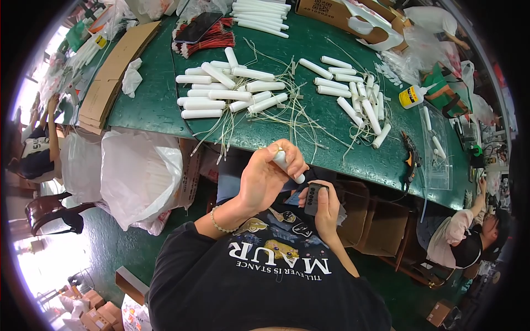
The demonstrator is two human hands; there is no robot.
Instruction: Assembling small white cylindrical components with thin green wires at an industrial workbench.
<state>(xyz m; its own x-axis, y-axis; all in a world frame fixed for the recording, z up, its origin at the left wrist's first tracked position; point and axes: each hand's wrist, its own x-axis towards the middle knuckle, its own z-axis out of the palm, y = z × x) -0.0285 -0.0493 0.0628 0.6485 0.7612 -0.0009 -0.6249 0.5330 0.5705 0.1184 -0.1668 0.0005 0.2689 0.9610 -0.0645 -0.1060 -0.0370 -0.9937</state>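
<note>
Between the thumb and fingers of my left hand (256, 185) is a short white tube (282, 161), held at a slant just off the table's near edge. Slightly lower and to the right, my right hand (327, 214) grips a small black remote control (316, 199) with rows of buttons facing up. Ahead of both hands, a pile of white tubes (221, 94) with thin pale wires lies on the green table (149, 105). To its right is a looser group of similar wired tubes (371, 107).
A phone (199, 26) rests on bundled red wires (215, 47). Rightward lie a yellow-labelled glue bottle (411, 97) and a black-and-orange glue gun (409, 160). A large plastic-lined bag (141, 176) stands left of me. Other people sit at left (41, 143) and right (464, 234).
</note>
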